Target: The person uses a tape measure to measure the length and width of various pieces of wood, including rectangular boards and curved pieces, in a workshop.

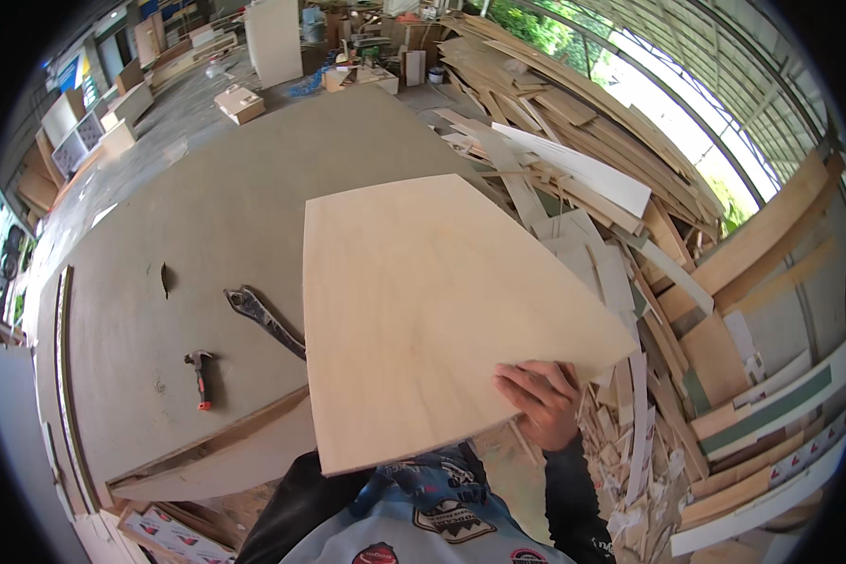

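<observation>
A large pale plywood panel [442, 310] is held up in front of me, over the near right part of the table. My right hand [540, 399] grips its lower right edge, with the fingers lying over the upper face. A dark left sleeve [296, 512] runs up under the panel's lower left corner, and the panel hides my left hand. Left of the panel, a long dark tool [265, 320] lies on the table, its far end covered by the panel. A claw hammer [200, 378] with a red and black handle rests farther left.
The wide grey-brown table [226, 207] has a long straight metal strip [63, 376] along its left side. A small dark sliver [165, 280] lies on it. Stacked boards and offcuts [573, 132] crowd the right side. A small box [240, 103] sits on the floor beyond.
</observation>
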Action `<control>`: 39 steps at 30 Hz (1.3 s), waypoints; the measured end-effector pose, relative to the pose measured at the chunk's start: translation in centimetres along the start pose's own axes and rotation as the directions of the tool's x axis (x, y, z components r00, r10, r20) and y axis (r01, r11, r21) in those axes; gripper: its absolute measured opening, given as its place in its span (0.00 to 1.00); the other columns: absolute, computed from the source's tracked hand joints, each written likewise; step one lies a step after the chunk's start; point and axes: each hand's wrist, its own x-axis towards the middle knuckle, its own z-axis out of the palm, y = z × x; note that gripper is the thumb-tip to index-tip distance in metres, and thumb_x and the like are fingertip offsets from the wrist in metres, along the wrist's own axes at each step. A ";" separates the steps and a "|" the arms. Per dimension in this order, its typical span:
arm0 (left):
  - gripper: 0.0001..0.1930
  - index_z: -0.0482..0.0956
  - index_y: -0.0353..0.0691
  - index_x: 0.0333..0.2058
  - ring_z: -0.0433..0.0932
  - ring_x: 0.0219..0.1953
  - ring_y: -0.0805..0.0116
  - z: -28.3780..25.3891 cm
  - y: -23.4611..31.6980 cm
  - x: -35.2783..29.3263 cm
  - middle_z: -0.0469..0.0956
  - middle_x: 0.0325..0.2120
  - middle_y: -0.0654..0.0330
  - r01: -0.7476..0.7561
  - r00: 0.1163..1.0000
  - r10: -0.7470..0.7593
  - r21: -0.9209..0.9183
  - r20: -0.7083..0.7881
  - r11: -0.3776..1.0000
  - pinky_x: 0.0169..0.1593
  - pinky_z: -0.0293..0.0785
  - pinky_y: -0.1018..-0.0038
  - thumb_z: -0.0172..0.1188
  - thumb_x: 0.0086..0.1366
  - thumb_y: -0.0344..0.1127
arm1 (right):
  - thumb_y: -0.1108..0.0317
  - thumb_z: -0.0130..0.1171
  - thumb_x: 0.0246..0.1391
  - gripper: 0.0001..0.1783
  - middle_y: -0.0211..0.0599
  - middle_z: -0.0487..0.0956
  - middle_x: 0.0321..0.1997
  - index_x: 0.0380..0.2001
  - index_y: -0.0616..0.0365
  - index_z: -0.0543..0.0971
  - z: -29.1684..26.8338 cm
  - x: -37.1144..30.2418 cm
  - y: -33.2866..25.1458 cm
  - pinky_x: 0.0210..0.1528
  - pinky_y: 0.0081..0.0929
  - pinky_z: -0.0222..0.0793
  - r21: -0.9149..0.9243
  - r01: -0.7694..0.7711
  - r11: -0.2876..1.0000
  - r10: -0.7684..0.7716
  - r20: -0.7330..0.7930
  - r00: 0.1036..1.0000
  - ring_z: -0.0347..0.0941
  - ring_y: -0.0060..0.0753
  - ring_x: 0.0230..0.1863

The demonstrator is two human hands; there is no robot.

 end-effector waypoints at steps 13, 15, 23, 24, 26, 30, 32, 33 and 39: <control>0.20 0.76 0.35 0.33 0.79 0.32 0.54 6.8 -4.9 -3.4 0.78 0.28 0.51 -0.278 0.957 0.214 -0.405 -0.195 0.871 0.36 0.77 0.59 0.54 0.56 0.50 | 0.82 0.64 0.29 0.43 0.33 0.62 0.65 0.56 0.43 0.72 19.7 -2.0 25.2 0.64 0.50 0.52 0.094 -0.210 0.973 0.173 0.304 0.937 0.55 0.46 0.65; 0.18 0.75 0.36 0.33 0.79 0.31 0.54 7.0 -6.1 -4.1 0.78 0.28 0.51 -0.405 0.901 0.290 -0.388 -0.322 0.828 0.35 0.77 0.59 0.54 0.57 0.47 | 0.82 0.63 0.32 0.44 0.33 0.56 0.68 0.59 0.40 0.69 22.0 -2.5 27.9 0.67 0.55 0.48 -0.002 -0.188 0.982 0.175 0.373 0.911 0.52 0.48 0.68; 0.07 0.75 0.39 0.35 0.81 0.34 0.66 18.3 -3.9 -10.6 0.77 0.30 0.60 -0.552 0.767 0.515 0.016 -0.383 0.833 0.35 0.80 0.71 0.60 0.61 0.34 | 0.82 0.58 0.33 0.42 0.41 0.52 0.70 0.59 0.49 0.68 24.6 -4.3 33.6 0.68 0.57 0.44 -0.080 -0.338 0.938 0.345 0.335 0.877 0.47 0.55 0.69; 0.07 0.74 0.39 0.35 0.82 0.35 0.66 18.9 -3.8 -10.7 0.78 0.29 0.60 -0.535 0.773 0.516 0.059 -0.369 0.843 0.33 0.80 0.71 0.60 0.61 0.34 | 0.84 0.58 0.32 0.43 0.43 0.50 0.71 0.59 0.51 0.68 23.0 -3.7 33.0 0.67 0.58 0.45 -0.091 -0.349 0.933 0.359 0.344 0.868 0.47 0.56 0.69; 0.09 0.74 0.38 0.38 0.80 0.37 0.68 18.7 -3.9 -8.9 0.77 0.32 0.61 -0.511 0.791 0.514 0.103 -0.332 0.853 0.35 0.77 0.74 0.61 0.62 0.33 | 0.74 0.61 0.31 0.43 0.49 0.51 0.70 0.59 0.55 0.68 19.6 -2.4 29.9 0.66 0.55 0.48 0.054 -0.315 0.948 0.272 0.381 0.884 0.48 0.56 0.69; 0.15 0.70 0.40 0.47 0.73 0.40 0.75 23.4 -1.7 -5.7 0.74 0.35 0.63 -0.489 0.854 0.513 0.202 -0.087 0.848 0.44 0.70 0.79 0.60 0.64 0.33 | 0.60 0.66 0.37 0.45 0.53 0.55 0.68 0.61 0.58 0.64 16.6 -0.8 21.6 0.64 0.50 0.53 0.598 -0.254 0.761 0.040 0.347 0.937 0.54 0.59 0.66; 0.16 0.68 0.42 0.50 0.72 0.41 0.74 26.4 -0.6 -4.4 0.73 0.37 0.62 -0.473 0.876 0.478 0.288 0.059 0.832 0.45 0.70 0.79 0.59 0.66 0.34 | 0.60 0.66 0.42 0.45 0.54 0.56 0.66 0.63 0.60 0.60 16.2 0.4 17.6 0.61 0.47 0.58 0.705 -0.280 0.652 0.028 0.347 0.938 0.59 0.60 0.62; 0.15 0.67 0.41 0.50 0.73 0.41 0.73 27.3 -0.5 -3.3 0.73 0.39 0.62 -0.440 0.896 0.433 0.329 0.097 0.836 0.46 0.70 0.78 0.55 0.67 0.35 | 0.61 0.67 0.42 0.46 0.54 0.57 0.65 0.64 0.59 0.59 17.4 0.3 16.0 0.59 0.47 0.61 0.735 -0.318 0.599 0.074 0.344 0.936 0.61 0.60 0.61; 0.15 0.66 0.43 0.51 0.75 0.34 0.70 29.9 4.5 -1.3 0.71 0.40 0.60 -0.075 0.968 -0.035 0.417 0.250 0.906 0.37 0.78 0.69 0.52 0.70 0.42 | 0.66 0.64 0.49 0.34 0.52 0.70 0.47 0.57 0.61 0.62 17.9 1.9 16.5 0.46 0.44 0.70 0.641 -0.547 0.539 0.368 0.405 0.837 0.72 0.57 0.46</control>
